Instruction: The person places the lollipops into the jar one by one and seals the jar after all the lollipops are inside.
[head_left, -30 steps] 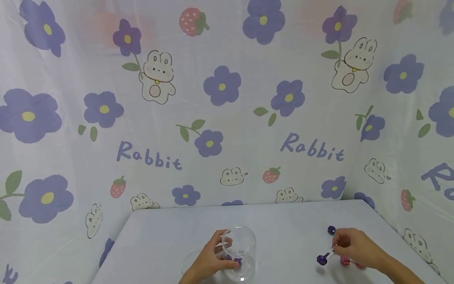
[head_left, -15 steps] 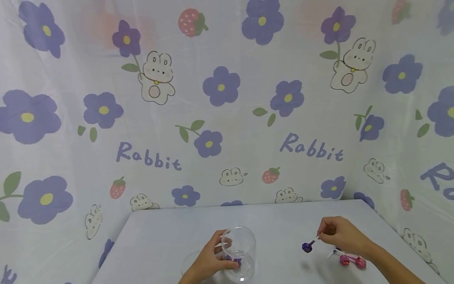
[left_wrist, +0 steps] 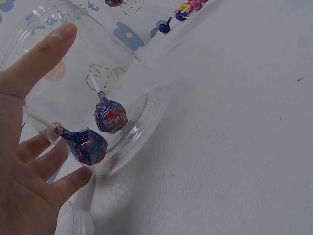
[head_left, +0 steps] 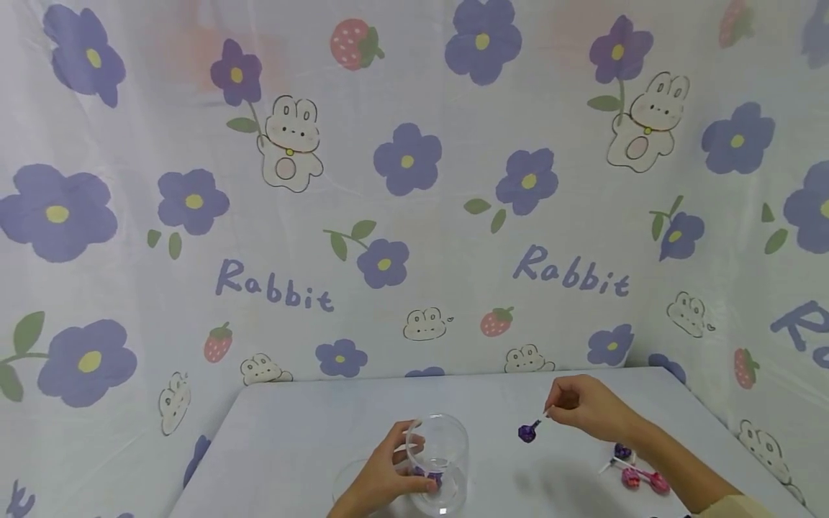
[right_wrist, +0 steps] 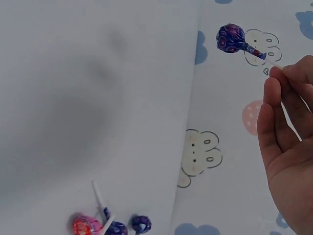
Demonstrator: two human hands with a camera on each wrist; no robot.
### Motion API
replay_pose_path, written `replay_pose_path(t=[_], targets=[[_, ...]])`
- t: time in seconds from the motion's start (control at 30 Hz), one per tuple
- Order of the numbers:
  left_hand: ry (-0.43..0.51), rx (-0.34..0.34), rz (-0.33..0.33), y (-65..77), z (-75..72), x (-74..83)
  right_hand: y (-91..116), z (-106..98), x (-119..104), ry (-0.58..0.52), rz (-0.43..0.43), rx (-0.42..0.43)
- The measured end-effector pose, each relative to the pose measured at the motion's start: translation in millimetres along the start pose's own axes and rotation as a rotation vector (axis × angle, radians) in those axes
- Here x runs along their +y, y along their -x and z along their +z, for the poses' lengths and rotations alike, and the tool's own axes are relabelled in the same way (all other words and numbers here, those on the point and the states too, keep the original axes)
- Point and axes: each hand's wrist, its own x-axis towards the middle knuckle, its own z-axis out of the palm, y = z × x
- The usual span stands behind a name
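A clear plastic jar (head_left: 455, 442) stands upright on the table, and my left hand (head_left: 381, 476) grips it from the left, thumb in front. Inside lie two wrapped purple lollipops, one (left_wrist: 111, 116) deeper in and another (left_wrist: 88, 147) nearer the fingers; both show through the wall in the left wrist view. To the right of the jar, my right hand (head_left: 592, 411) pinches the white stick end of a third purple lollipop (head_left: 527, 433). Its ball hangs down to the left, above the table, as the shadow below shows.
At the right of the table lies a small group: a purple lollipop (head_left: 622, 451), a red-pink one (head_left: 630, 478) and a pink one (head_left: 659, 483). A clear round lid (left_wrist: 74, 220) lies beside the left hand. Patterned rabbit cloth (head_left: 453, 288) hangs behind the table.
My right hand has lifted the purple lollipop from the group and carried it left and farther back, toward the jar. The left hand and the jar stay in place.
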Motion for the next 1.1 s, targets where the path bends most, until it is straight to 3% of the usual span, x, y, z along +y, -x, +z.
replay_pose_path(t=[0.5,0.73,1.1], targets=[[-0.016,0.016,-0.045,1.8,0.3,4.9,-28,11,-33,0.025,-0.034,-0.015],[-0.017,0.010,-0.042,1.8,0.7,5.3,-41,14,-45,0.051,-0.089,-0.019],[-0.043,0.029,-0.066,0.9,2.0,5.0,-70,45,-63,0.029,-0.136,-0.075]])
